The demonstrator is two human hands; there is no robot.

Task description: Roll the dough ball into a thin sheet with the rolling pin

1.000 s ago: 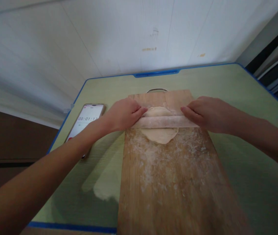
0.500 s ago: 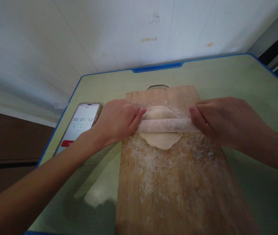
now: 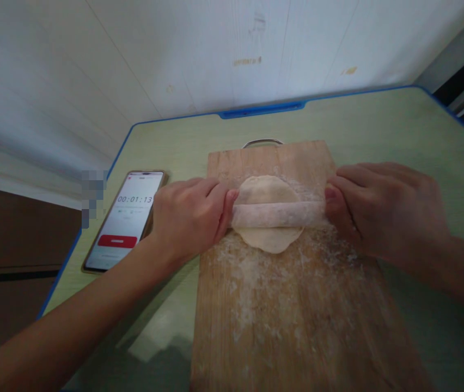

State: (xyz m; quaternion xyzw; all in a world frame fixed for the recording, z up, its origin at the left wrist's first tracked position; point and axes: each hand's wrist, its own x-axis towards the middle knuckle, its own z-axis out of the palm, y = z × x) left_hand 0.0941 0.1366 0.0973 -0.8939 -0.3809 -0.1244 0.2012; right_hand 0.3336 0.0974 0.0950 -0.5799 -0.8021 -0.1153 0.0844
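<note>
A flour-dusted rolling pin (image 3: 279, 215) lies crosswise over a flat round of dough (image 3: 270, 188), which shows above and below it. My left hand (image 3: 193, 215) is closed around the pin's left end. Around the right end, my right hand (image 3: 387, 209) is closed, its thumb toward the dough. Both ends of the pin are hidden inside the fists. Beneath is a wooden cutting board (image 3: 293, 321) with loose flour scattered on its surface, mostly below and to the right of the dough.
Left of the board, a phone (image 3: 128, 218) with a running timer lies on the pale green table (image 3: 371, 120), close to my left forearm. A metal handle (image 3: 262, 142) sticks out from the board's far end. Behind the table's blue edge stands a white wall (image 3: 215, 49).
The rolling pin and both hands have come slightly toward me, so more of the dough's far part shows. More of the phone is uncovered, and its timer went from 1:12 to 1:13.
</note>
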